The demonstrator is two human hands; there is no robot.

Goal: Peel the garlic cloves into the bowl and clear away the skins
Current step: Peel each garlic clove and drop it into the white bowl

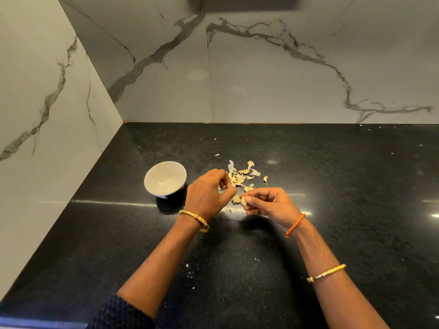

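Peeling step going on. Right hand [268, 201] pinching garlic clove [243, 201] at fingertips. Left hand [209, 192] curling, grip unclear. Skins [240, 176] lying just beyond hands. Bowl [152, 186] sitting beside left hand, looking empty. Next: pulling skin off, dropping clove in bowl.

No readable text, label, brand or number anywhere: bowl [165, 178], counter [332, 186], wall tiles [285, 67] all unmarked.
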